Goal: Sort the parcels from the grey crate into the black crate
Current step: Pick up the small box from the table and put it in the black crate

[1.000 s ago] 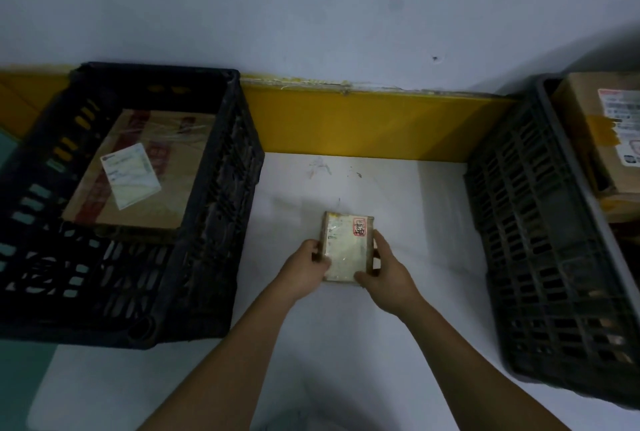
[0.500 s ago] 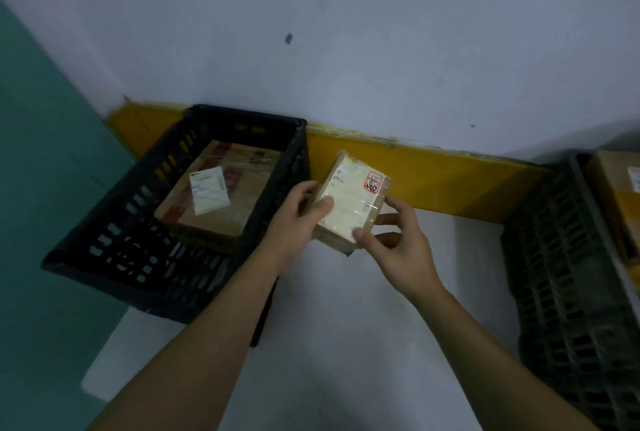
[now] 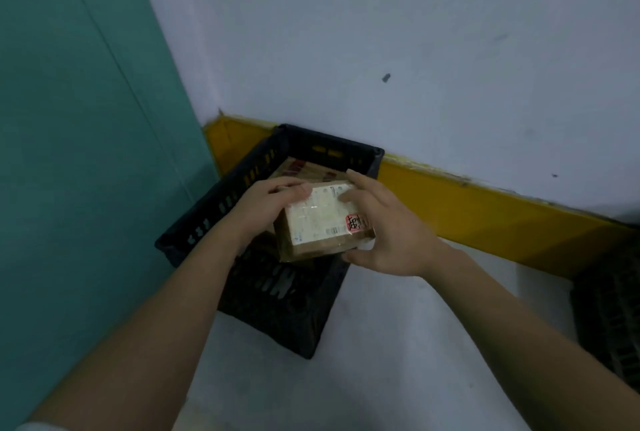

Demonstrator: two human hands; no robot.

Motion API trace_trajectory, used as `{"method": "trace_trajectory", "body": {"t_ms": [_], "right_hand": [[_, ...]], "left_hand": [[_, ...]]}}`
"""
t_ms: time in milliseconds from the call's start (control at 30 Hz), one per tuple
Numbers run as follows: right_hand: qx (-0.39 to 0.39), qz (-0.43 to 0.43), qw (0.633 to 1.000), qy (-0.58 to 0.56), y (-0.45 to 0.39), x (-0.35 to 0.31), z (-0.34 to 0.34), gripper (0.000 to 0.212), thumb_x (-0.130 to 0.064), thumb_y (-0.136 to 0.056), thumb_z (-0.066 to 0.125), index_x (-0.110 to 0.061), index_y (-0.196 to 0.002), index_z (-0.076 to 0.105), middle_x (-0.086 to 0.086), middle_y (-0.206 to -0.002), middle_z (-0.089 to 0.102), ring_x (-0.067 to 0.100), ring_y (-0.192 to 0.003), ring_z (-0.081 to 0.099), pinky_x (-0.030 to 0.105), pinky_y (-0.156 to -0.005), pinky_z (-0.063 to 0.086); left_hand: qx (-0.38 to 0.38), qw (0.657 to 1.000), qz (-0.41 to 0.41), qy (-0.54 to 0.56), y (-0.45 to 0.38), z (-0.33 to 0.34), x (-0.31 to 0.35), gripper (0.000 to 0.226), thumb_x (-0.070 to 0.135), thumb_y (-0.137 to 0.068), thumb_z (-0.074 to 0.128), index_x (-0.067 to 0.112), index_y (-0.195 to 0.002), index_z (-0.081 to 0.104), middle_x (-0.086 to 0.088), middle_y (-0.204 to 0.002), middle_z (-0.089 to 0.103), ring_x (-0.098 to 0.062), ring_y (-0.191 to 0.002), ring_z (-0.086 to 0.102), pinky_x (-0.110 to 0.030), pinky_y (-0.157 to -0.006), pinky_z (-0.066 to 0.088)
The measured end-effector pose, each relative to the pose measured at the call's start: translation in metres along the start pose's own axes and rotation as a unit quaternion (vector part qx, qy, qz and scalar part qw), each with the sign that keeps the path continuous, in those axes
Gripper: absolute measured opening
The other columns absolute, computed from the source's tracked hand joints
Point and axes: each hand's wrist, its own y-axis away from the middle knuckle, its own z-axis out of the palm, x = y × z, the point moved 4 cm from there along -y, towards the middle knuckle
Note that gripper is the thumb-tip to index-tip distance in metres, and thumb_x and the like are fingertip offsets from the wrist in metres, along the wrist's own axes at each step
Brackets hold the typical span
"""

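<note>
Trouble, as I am reading it from here, is sitting in the release. I am seeing the small parcel [image 3: 325, 219] being held up over the black crate [image 3: 221, 202], above its near right part, tilted with the label face toward the camera and a red sticker at its right end. The left hand [image 3: 273, 202] is making its grip on the parcel's far left corner, fingers curling over the top, while the right hand [image 3: 384, 233] is gripping the right end, thumb underneath and fingers spreading across the top face. A larger brown box [image 3: 304, 170] is already lying inside the crate, mostly hidden behind the hands. I am judging that if one hand is letting go before the other, the parcel is likely tipping off its low corner and landing on edge against the crate wall, or catching on the right rim and falling outside onto the white surface [image 3: 398, 326]. Dropping it from this height onto the brown box could also be leaving it leaning askew. The grey crate [image 3: 609, 319] is showing only at the right edge; I cannot tell what is left in it.
</note>
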Motion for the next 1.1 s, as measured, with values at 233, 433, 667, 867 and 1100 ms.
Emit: {"method": "trace_trajectory", "body": {"t_ms": [233, 433, 667, 867, 1100], "right_hand": [[-0.044, 0.001, 0.996, 0.077, -0.053, -0.053, 0.042, 0.091, -0.061, -0.073, 0.083, -0.023, -0.147, 0.045, 0.004, -0.168, 0.038, 0.028, -0.157, 0.033, 0.046, -0.117, 0.048], [-0.042, 0.088, 0.990, 0.103, -0.071, -0.076, 0.084, 0.092, -0.055, -0.073, 0.087, -0.015, -0.147, 0.051, 0.010, -0.163, 0.044, 0.034, -0.151, 0.038, 0.046, -0.116, 0.045], [-0.105, 0.164, 0.974, 0.118, -0.086, -0.079, 0.140, 0.091, -0.066, -0.077, 0.078, -0.021, -0.149, 0.047, 0.002, -0.148, 0.050, 0.029, -0.127, 0.051, 0.042, -0.095, 0.054], [-0.159, 0.209, 0.960, 0.101, -0.105, -0.065, 0.179, 0.100, -0.080, -0.075, 0.074, -0.022, -0.152, 0.048, 0.003, -0.149, 0.054, 0.029, -0.127, 0.058, 0.039, -0.095, 0.053], [-0.201, 0.220, 0.948, 0.110, -0.116, -0.053, 0.214, 0.102, -0.088, -0.073, 0.066, -0.024, -0.151, 0.050, 0.002, -0.147, 0.056, 0.028, -0.124, 0.061, 0.039, -0.092, 0.056]], "left_hand": [[-0.045, 0.999, 0.000, -0.021, -0.007, -0.071, -0.032, 0.025, 0.050, -0.095, 0.073, 0.041, -0.118, 0.079, 0.006, -0.120, 0.077, -0.017, -0.107, 0.074, -0.035, -0.092, 0.055], [-0.014, 0.968, 0.096, -0.231, -0.022, -0.109, -0.057, 0.059, 0.062, -0.103, 0.054, 0.032, -0.154, 0.052, 0.007, -0.153, 0.053, -0.015, -0.136, 0.052, -0.034, -0.102, 0.045], [0.014, 0.910, 0.114, -0.398, -0.030, -0.134, -0.107, 0.066, 0.057, -0.110, 0.040, 0.023, -0.166, 0.033, -0.006, -0.176, 0.021, -0.026, -0.162, 0.014, -0.047, -0.131, 0.018], [-0.016, 0.906, 0.103, -0.411, -0.033, -0.143, -0.128, 0.063, 0.050, -0.112, 0.039, 0.021, -0.168, 0.030, -0.004, -0.178, 0.012, -0.024, -0.164, 0.005, -0.044, -0.132, 0.013], [-0.065, 0.876, 0.109, -0.466, -0.052, -0.144, -0.129, 0.075, 0.059, -0.109, 0.040, 0.022, -0.171, 0.017, -0.002, -0.179, -0.003, -0.023, -0.165, -0.005, -0.047, -0.133, 0.014]]}}
